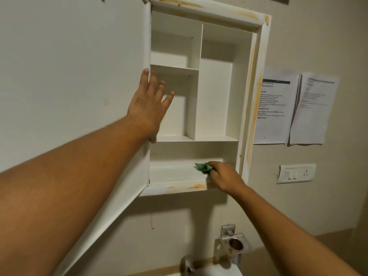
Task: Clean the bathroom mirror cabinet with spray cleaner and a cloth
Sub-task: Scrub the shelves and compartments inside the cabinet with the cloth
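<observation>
The white wall cabinet (217, 86) stands open with bare shelves inside. Its door (69, 66) is swung out to the left. My left hand (149, 104) lies flat with straight fingers against the door's free edge. Down on the lowest shelf (173, 172), my right hand (223, 176) grips a crumpled green cloth (203, 168) and presses it onto the shelf near the right end. Orange-brown stains mark the cabinet frame (253, 108) along the top, the right side and the bottom lip. No spray bottle is in view.
Two printed sheets (294, 108) are taped to the wall right of the cabinet. A white switch plate (296, 173) sits below them. A metal holder (232, 242) and a tap (188, 263) stand under the cabinet above a white basin.
</observation>
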A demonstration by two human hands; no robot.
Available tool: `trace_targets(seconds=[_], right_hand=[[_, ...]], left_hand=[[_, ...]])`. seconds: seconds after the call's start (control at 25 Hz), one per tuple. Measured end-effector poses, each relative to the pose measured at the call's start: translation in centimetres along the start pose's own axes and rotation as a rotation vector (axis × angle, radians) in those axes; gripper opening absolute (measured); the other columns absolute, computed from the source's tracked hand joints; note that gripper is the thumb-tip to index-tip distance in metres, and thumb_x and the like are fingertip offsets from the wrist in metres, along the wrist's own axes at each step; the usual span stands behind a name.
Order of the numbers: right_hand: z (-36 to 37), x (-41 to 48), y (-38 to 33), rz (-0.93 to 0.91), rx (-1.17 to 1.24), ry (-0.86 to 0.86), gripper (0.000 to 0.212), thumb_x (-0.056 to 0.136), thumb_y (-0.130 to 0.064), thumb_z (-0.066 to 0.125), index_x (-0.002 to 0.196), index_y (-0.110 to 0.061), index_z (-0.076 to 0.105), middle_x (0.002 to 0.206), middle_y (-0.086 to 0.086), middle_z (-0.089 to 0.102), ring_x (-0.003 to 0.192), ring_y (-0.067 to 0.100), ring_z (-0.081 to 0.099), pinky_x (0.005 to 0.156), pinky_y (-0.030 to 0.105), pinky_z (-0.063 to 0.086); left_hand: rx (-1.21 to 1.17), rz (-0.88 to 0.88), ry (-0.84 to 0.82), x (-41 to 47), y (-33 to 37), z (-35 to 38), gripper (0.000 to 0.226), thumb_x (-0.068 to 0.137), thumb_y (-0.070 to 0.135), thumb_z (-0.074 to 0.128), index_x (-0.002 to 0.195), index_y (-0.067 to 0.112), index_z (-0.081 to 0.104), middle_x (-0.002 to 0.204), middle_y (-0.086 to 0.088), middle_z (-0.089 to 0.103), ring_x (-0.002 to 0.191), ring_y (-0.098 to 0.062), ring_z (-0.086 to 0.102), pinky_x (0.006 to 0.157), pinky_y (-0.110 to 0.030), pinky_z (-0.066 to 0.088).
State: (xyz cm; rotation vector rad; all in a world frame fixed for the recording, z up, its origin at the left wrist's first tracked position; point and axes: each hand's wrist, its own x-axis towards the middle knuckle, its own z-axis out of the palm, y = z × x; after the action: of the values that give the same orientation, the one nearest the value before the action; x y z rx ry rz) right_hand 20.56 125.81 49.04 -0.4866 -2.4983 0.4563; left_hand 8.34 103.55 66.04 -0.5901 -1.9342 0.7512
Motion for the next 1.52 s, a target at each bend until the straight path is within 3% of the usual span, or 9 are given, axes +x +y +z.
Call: trace_targets(seconds=[0.12,0.2,0.32,0.68,0.88,1.04,1.2,1.32,1.52], right_hand=[[1.2,2.0,-2.7,0.206,-0.095,0.043,0.015,0.086,-0.019,0.063,0.100,-0.020,0.069,0.096,0.001,0.070,0.088,0.023,0.065,0.083,0.040,0.058],[2.5,1.2,-3.7,0.107,-0.066,0.050,0.024,0.082,-0.018,0.063,0.104,-0.020,0.072,0.100,0.002,0.071,0.093,0.023,0.063,0.089,0.041,0.057],[0.5,-1.7,-1.2,-0.092,0.039,-0.023,0.045,0.090,-0.010,0.051,0.129,-0.023,0.069,0.124,0.003,0.069,0.112,0.022,0.060,0.098,0.035,0.050],[-0.4,2.2,0.5,0.016,-0.133,-0.078,0.051,0.082,-0.002,0.072,0.128,-0.025,0.070,0.115,0.001,0.071,0.095,0.020,0.062,0.077,0.029,0.054],[-2.8,0.9,-0.2,-0.164,-0.777,-0.147,0.037,0.096,-0.022,0.065,0.132,-0.020,0.058,0.107,0.006,0.068,0.089,0.024,0.065,0.076,0.036,0.056],[-4.0,1.8,-1.8,-0.250,-1.176,-0.209,0.031,0.096,-0.022,0.065,0.125,-0.017,0.053,0.090,0.003,0.061,0.079,0.024,0.057,0.073,0.037,0.043],[-5.2,5.1,-2.2,-0.176,-1.152,-0.355,0.026,0.095,-0.020,0.066,0.121,-0.019,0.062,0.101,0.002,0.067,0.087,0.023,0.064,0.069,0.034,0.052],[-3.7,5.4,-1.4,-0.222,-1.252,-0.273,0.021,0.093,-0.023,0.069,0.113,-0.018,0.065,0.095,0.001,0.068,0.082,0.023,0.066,0.062,0.035,0.048],[-2.9,5.6,-0.9,-0.246,-1.176,-0.201,0.018,0.096,-0.025,0.066,0.113,-0.018,0.066,0.096,0.002,0.071,0.085,0.023,0.068,0.070,0.036,0.053]], left_hand=[[-0.010,-0.002,0.020,0.0,-0.2,0.0,0.151,0.058,0.094,0.064,0.162,0.018,-0.014,0.170,-0.022,-0.001,0.153,-0.054,-0.007,0.119,-0.072,-0.004],[-0.030,0.002,0.031,-0.2,-0.1,0.0,0.150,0.058,0.095,0.062,0.163,0.019,-0.014,0.170,-0.023,-0.002,0.153,-0.054,-0.007,0.119,-0.072,-0.004],[-0.086,-0.016,0.053,0.2,0.4,0.1,0.149,0.057,0.098,0.058,0.163,0.020,-0.012,0.170,-0.022,-0.004,0.153,-0.053,-0.007,0.117,-0.073,-0.004],[-0.234,-0.036,0.027,2.0,2.8,-1.0,0.154,0.054,0.099,0.059,0.162,0.021,-0.018,0.169,-0.021,-0.014,0.152,-0.053,-0.016,0.117,-0.075,-0.005],[-0.282,-0.054,0.008,2.3,2.7,-1.0,0.156,0.051,0.101,0.057,0.161,0.020,-0.019,0.169,-0.022,-0.016,0.152,-0.052,-0.017,0.119,-0.070,-0.009],[-0.308,-0.058,0.021,2.4,2.6,-0.3,0.158,0.049,0.103,0.054,0.161,0.019,-0.020,0.168,-0.024,-0.016,0.152,-0.052,-0.018,0.120,-0.066,-0.012],[-0.321,-0.052,0.030,2.4,2.8,0.2,0.159,0.048,0.104,0.053,0.161,0.018,-0.021,0.168,-0.024,-0.015,0.152,-0.052,-0.017,0.121,-0.065,-0.010],[-0.318,-0.041,0.041,2.6,2.7,0.4,0.159,0.048,0.104,0.052,0.161,0.018,-0.020,0.168,-0.024,-0.014,0.152,-0.052,-0.016,0.121,-0.065,-0.010],[-0.317,-0.039,0.056,2.4,2.7,0.5,0.159,0.047,0.105,0.051,0.162,0.019,-0.018,0.169,-0.024,-0.012,0.153,-0.051,-0.015,0.122,-0.064,-0.009]])
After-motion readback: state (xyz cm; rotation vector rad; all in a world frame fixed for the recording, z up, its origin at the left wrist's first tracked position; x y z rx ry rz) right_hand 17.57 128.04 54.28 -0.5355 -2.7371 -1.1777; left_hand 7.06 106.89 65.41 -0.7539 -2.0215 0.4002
